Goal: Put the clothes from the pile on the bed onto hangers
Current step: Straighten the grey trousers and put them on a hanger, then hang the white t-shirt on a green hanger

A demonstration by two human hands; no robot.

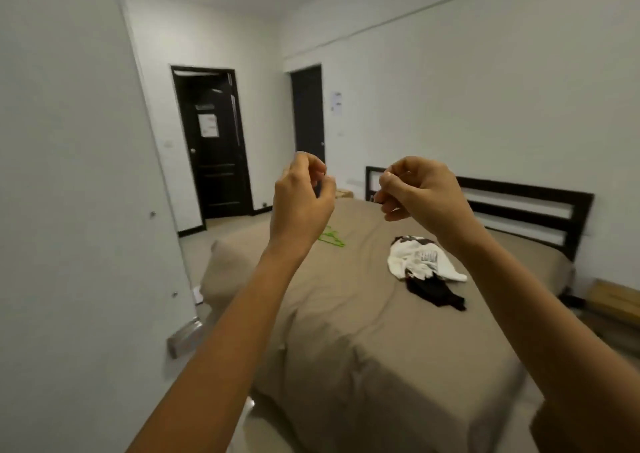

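White-walled bedroom, tan-covered bed, clothes pile at 2 o'clock from the bed's centre, long axis running 11 to 5 o'clock, white garment over black, green hangers at 11 o'clock, left hand and right hand raised, fingers curled, nothing visibly held.

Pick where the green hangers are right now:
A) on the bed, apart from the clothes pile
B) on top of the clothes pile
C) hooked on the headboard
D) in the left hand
A: the green hangers lie flat on the bed cover, clear of the clothes pile, and neither the left hand nor the right hand touches them.
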